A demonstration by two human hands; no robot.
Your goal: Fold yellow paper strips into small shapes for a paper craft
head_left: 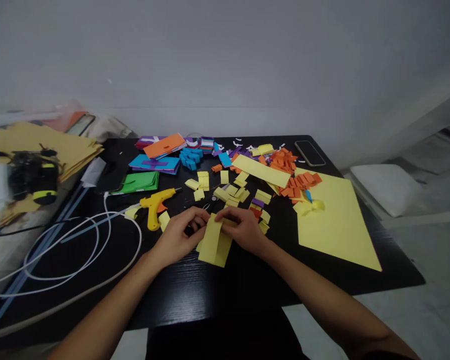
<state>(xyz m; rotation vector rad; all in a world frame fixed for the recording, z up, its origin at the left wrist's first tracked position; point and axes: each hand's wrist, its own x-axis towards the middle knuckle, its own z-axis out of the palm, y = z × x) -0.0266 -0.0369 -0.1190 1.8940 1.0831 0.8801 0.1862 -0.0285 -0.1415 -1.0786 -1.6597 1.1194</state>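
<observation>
Between my two hands is a folded piece of yellow paper [212, 245], its flaps standing partly apart above the black table. My left hand [182, 232] pinches its left upper edge with bent fingers. The top right part is gripped by my right hand [245, 230], whose fingertips partly hide the fold. Just beyond the hands lie several small folded yellow paper pieces [232, 192]. A yellow glue gun [153, 207] rests to the left of my left hand, its nozzle pointing right.
Orange pieces [285, 162], blue pieces [190, 158] and stacked green paper [138, 182] lie farther back. A large yellow sheet [333, 220] covers the right side, near a phone [309, 153]. White cable [97, 225] loops at left. A grey wall [225, 65] rises behind.
</observation>
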